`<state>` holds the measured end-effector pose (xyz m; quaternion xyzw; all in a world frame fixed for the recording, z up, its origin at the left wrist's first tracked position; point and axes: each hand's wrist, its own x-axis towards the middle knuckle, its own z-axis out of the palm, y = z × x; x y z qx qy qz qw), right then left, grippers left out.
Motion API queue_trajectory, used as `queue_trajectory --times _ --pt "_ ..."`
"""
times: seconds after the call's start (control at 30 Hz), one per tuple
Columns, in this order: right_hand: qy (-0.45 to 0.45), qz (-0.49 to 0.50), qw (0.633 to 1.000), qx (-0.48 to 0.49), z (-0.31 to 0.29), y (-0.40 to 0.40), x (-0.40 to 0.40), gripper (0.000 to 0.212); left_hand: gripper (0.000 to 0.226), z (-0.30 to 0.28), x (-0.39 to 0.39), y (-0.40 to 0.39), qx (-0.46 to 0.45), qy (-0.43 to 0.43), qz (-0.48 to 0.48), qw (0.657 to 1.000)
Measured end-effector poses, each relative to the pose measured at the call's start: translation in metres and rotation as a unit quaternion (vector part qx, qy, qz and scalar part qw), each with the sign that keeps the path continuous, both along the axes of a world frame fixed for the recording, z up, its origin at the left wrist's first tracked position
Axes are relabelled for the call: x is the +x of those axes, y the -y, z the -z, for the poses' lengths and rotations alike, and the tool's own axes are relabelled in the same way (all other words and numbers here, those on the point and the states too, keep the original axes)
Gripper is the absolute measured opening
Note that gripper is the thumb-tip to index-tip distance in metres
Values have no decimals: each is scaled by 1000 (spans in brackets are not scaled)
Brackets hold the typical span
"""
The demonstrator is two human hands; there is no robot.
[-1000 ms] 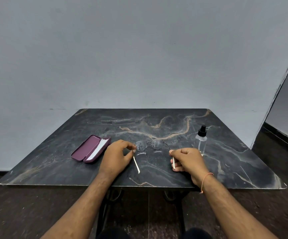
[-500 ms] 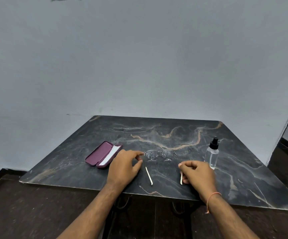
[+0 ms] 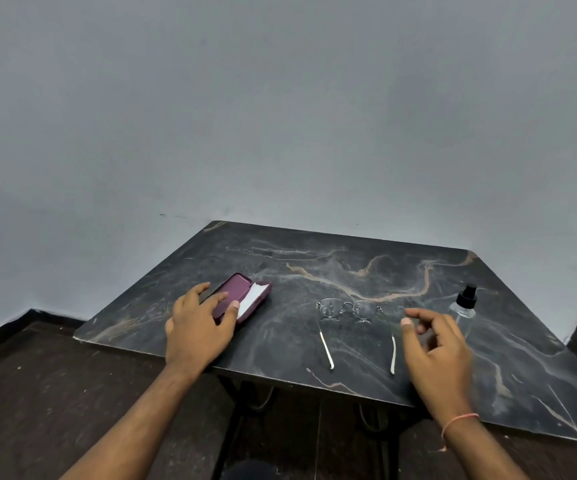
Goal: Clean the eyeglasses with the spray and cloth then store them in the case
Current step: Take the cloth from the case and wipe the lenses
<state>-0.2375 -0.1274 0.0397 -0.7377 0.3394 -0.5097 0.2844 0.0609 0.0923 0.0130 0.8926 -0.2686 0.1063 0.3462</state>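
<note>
Thin-framed eyeglasses (image 3: 347, 309) lie unfolded on the dark marble table (image 3: 366, 271), temples pointing toward me. A maroon case (image 3: 237, 293) lies open at the left with a white cloth (image 3: 253, 299) in it. My left hand (image 3: 199, 325) rests with spread fingers on the case's near end, touching it. My right hand (image 3: 436, 344) hovers blurred just right of the glasses' right temple, fingers loosely apart, holding nothing. A clear spray bottle (image 3: 464, 308) with a black cap stands upright behind my right hand.
The table's near edge runs diagonally under my forearms, with dark floor below. A grey wall stands close behind the table. Black metal table legs show under the near edge.
Both hands let go of the glasses' temples. My left hand moved left onto the case, my right hand drew back toward the bottle. The camera swung left.
</note>
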Motion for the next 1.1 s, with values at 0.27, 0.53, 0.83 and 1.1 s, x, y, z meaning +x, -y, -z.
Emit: queue_trajectory --times 0.27,0.53,0.83,1.1 --pt "-139 -115 977 -115 -41 -12 74 5 69 0 5 1 60 9 47 997" --pt "-400 -196 882 -155 -63 -42 183 25 75 -2 3 -1 41 21 76 996" --pt "-552 -157 805 -151 -55 -48 245 35 75 -1 1 -1 19 34 83 996" --pt "-570 -153 799 -119 -50 -49 252 41 74 -2 1 0 20 41 81 996"
